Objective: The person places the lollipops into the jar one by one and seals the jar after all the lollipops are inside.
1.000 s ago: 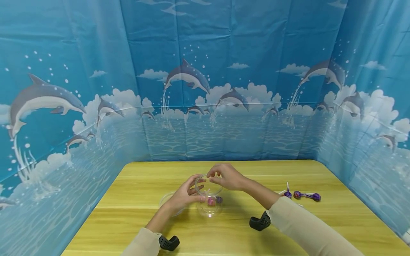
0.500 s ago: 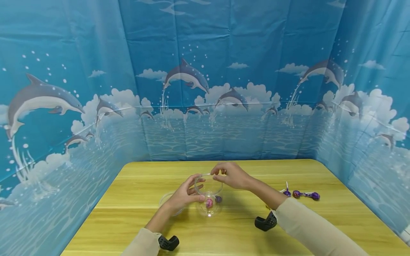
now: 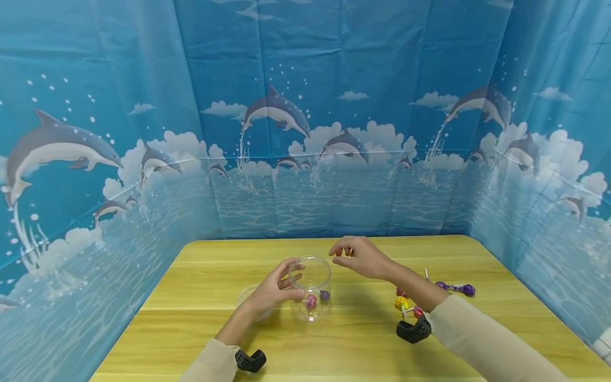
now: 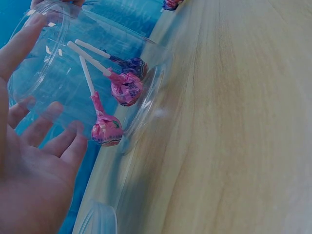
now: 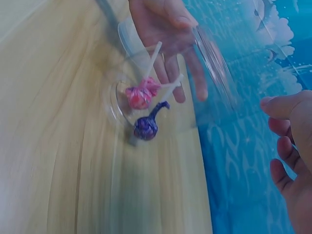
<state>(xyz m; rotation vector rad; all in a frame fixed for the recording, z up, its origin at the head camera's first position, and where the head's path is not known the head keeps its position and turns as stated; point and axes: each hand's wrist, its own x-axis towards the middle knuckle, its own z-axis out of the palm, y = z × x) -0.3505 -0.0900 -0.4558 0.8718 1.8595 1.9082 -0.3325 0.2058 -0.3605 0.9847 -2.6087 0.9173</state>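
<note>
A clear plastic jar (image 3: 310,281) stands upright on the table. My left hand (image 3: 279,284) holds it from the left, thumb at the near side near the rim and fingers round the far side. Three wrapped lollipops lie inside: two pink lollipops (image 4: 106,127) and one purple lollipop (image 4: 134,67), their white sticks pointing up toward the mouth. My right hand (image 3: 363,257) hovers to the right of the jar's rim, fingers loosely bent, apart from the jar. Nothing shows between its thumb and fingers in the right wrist view.
A clear round lid (image 3: 245,297) lies left of the jar, partly behind my left hand. On the right are purple lollipops (image 3: 455,287), a yellow lollipop (image 3: 402,303) and a red lollipop (image 3: 418,312), some partly hidden by my right forearm. A dolphin-printed curtain (image 3: 305,201) surrounds the wooden table (image 3: 215,329).
My right hand has moved right, away from over the jar's mouth. The pink lollipop in the jar has shifted slightly. My left hand stays on the jar.
</note>
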